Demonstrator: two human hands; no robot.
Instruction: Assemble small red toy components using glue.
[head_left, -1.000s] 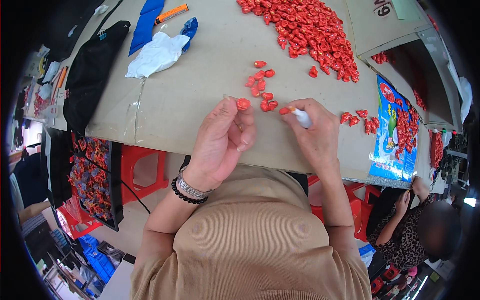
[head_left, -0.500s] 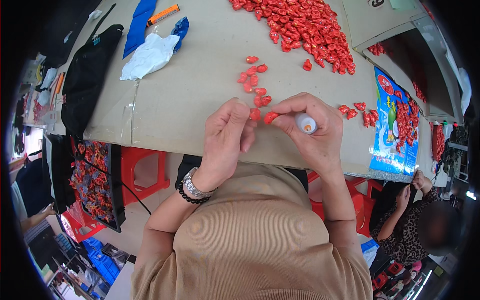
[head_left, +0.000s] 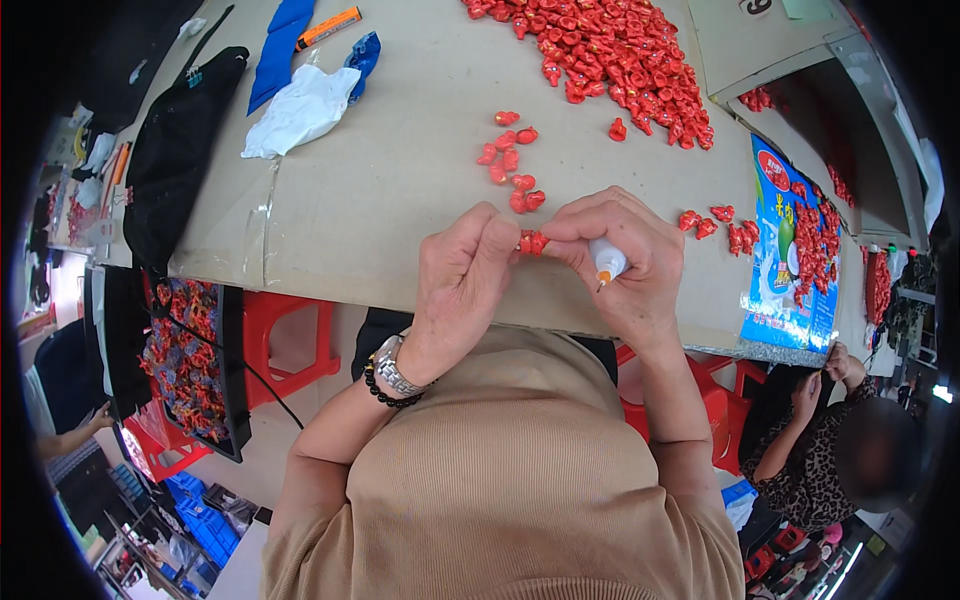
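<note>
Red pieces (head_left: 532,242) pinched; blue packet (head_left: 815,328) bears yellow lettering (head_left: 782,212).

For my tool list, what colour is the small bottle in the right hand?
The small bottle is white with an orange tip, head view.

Left of the left hand (head_left: 460,270), a broad stretch of beige tabletop (head_left: 370,215) lies open, up to a crumpled white bag (head_left: 300,112). A loose line of small red pieces (head_left: 511,160) blocks the way just beyond both hands; right of the right hand (head_left: 630,255), scattered red bits (head_left: 705,228) and a blue printed sheet (head_left: 770,300) crowd the passage.
</note>
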